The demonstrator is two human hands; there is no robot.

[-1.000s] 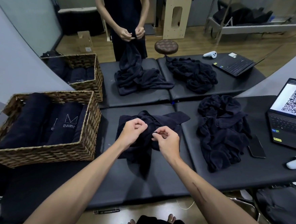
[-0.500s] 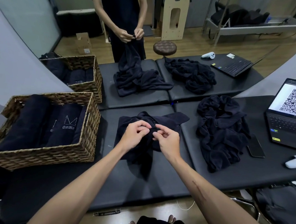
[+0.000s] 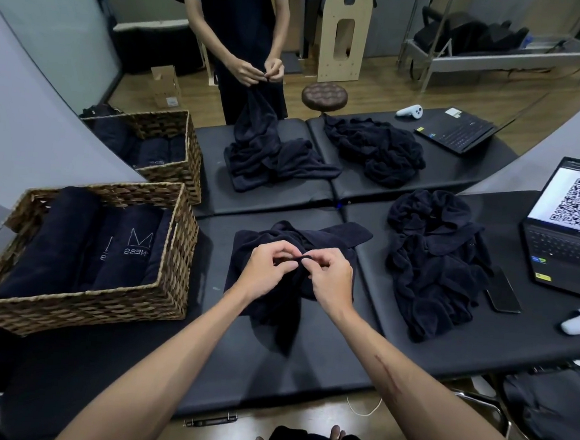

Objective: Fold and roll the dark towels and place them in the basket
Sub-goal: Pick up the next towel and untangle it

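Both the left hand (image 3: 267,269) and right hand (image 3: 329,277) pinch one edge of the crumpled dark terry towel (image 3: 293,254), the woven wicker basket (image 3: 80,304) lying well off to their left.

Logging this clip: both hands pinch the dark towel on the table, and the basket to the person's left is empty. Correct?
Not quite. The head view shows the basket holds rolled towels. The rest stands: left hand and right hand pinch the towel on the table.

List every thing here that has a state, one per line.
Left hand: pinching the towel.
Right hand: pinching the towel.
Towel: crumpled, unfolded, lifted at its edge.
Towel pile: heaped, unfolded.
Basket: holding rolled towels.
Laptop: open, screen lit.
Phone: screen dark.
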